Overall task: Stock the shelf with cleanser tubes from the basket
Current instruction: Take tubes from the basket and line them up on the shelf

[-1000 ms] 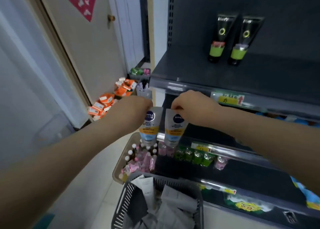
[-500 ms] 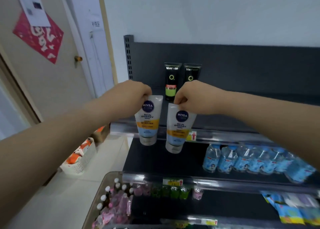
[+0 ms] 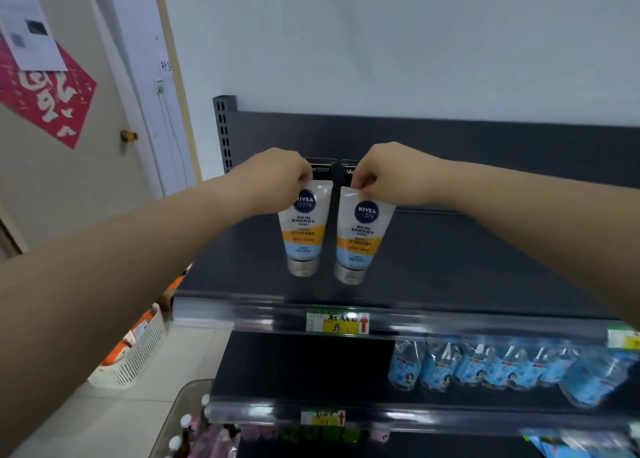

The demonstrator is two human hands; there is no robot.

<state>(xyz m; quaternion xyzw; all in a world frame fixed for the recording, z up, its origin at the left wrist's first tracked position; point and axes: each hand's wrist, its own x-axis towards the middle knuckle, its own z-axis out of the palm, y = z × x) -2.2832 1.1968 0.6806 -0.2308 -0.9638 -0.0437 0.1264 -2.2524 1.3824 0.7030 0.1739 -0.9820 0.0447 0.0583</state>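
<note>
A red paper sign (image 3: 45,94) hangs on the door at far left, above a white slatted basket (image 3: 138,350) of orange packs on the floor. A person's left grip (image 3: 277,180) pinches the crimped end of a Nivea Men cleanser tube (image 3: 304,229), cap down, over the dark top shelf (image 3: 450,267). Just beside it, the right grip (image 3: 391,177) pinches a second tube (image 3: 360,236) the same way. Whether the caps touch the shelf cannot be told. Two black tubes (image 3: 325,168) stand against the back panel behind them. A yellow price tag (image 3: 337,322) marks the shelf edge, and blue-labelled bottles (image 3: 485,364) fill the shelf below at right.
</note>
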